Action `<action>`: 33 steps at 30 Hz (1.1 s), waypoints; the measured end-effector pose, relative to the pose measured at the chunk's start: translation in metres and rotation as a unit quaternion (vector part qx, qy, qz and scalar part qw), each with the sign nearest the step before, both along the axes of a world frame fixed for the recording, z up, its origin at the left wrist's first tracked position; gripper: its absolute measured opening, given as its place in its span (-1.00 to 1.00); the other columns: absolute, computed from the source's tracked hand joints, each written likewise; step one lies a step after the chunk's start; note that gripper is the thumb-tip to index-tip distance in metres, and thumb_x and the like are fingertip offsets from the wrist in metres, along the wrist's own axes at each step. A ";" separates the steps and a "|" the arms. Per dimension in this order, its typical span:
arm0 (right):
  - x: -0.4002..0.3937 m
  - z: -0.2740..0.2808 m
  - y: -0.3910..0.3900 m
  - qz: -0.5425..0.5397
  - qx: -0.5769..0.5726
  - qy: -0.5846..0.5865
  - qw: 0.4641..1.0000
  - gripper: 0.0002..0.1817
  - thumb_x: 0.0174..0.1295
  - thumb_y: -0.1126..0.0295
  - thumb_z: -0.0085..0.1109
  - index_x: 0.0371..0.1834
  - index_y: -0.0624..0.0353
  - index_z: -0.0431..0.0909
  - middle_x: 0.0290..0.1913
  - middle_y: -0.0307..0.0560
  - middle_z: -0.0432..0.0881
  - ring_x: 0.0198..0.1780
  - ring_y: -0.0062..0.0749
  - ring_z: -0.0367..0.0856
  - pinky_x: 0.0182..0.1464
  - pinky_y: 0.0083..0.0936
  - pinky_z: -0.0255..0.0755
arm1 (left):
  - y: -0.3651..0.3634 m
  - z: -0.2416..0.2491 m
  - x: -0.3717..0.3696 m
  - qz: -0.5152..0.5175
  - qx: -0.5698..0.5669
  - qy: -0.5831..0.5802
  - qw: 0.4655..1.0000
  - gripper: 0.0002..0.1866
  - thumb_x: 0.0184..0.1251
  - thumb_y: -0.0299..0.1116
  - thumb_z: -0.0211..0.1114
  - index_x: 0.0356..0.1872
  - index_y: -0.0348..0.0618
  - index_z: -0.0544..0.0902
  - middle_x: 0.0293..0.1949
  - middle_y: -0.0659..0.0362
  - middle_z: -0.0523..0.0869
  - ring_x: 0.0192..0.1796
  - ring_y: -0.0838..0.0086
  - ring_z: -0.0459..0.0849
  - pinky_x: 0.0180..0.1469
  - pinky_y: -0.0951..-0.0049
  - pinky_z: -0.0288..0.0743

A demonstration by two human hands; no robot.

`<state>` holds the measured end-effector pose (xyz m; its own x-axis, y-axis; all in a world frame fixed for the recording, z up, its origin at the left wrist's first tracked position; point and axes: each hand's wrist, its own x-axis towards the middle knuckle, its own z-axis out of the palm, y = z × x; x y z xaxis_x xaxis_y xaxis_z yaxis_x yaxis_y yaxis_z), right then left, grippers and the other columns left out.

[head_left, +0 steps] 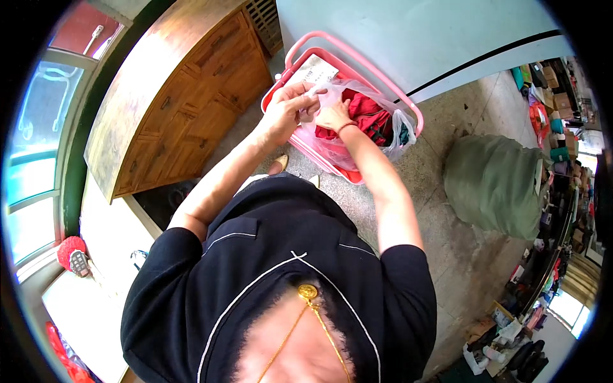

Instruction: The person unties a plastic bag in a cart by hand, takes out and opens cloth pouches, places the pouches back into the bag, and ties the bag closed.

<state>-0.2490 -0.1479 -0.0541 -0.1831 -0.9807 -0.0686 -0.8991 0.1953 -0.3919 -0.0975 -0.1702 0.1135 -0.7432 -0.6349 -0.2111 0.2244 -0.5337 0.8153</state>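
A pink plastic basket (418,122) with a raised handle stands on the floor in front of me. Inside it a thin clear plastic bag (403,131) lies around red cloth (370,113), and some dark green shows at its right. My left hand (292,110) is at the basket's left side, fingers curled and pinched on the bag's edge. My right hand (335,115) reaches into the bag against the red cloth, its fingertips partly hidden. A white printed sheet (314,70) lies at the basket's back left.
A wooden drawer cabinet (191,108) stands at the left, and a pale blue panel (408,45) rises behind the basket. On the floor at the right sits a large green sack (491,185). Shelves crowded with goods line the far right.
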 end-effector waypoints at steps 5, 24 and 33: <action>-0.011 -0.061 -0.016 -0.004 0.072 0.080 0.994 -0.69 -0.02 0.28 0.09 -0.21 0.18 0.54 -0.06 0.18 0.43 -0.02 0.00 0.44 -0.08 -0.19 0.44 | -0.006 -0.004 0.007 0.009 0.026 0.012 1.000 -0.77 0.25 -0.49 0.05 -0.12 -0.39 0.49 -0.56 0.35 0.38 -0.56 0.70 0.25 -0.50 0.70 0.11; -0.043 -0.011 0.004 -0.014 -0.081 0.050 0.995 -0.25 -0.18 -0.05 0.23 0.03 0.24 0.37 0.14 0.13 0.35 0.21 -0.01 0.25 0.11 -0.03 0.25 | -0.008 -0.004 0.006 0.023 0.053 0.004 0.998 -0.77 0.25 -0.51 0.01 -0.12 -0.41 0.48 -0.54 0.33 0.41 -0.56 0.71 0.26 -0.50 0.73 0.13; -0.025 -0.063 -0.021 -0.082 0.094 -0.044 0.991 -0.65 -0.14 0.44 0.12 -0.18 0.19 0.53 -0.10 0.22 0.49 -0.10 0.08 0.52 -0.06 -0.19 0.45 | -0.006 0.000 0.007 0.023 0.035 -0.009 0.999 -0.76 0.24 -0.51 0.02 -0.12 -0.39 0.49 -0.52 0.35 0.43 -0.53 0.72 0.30 -0.47 0.73 0.18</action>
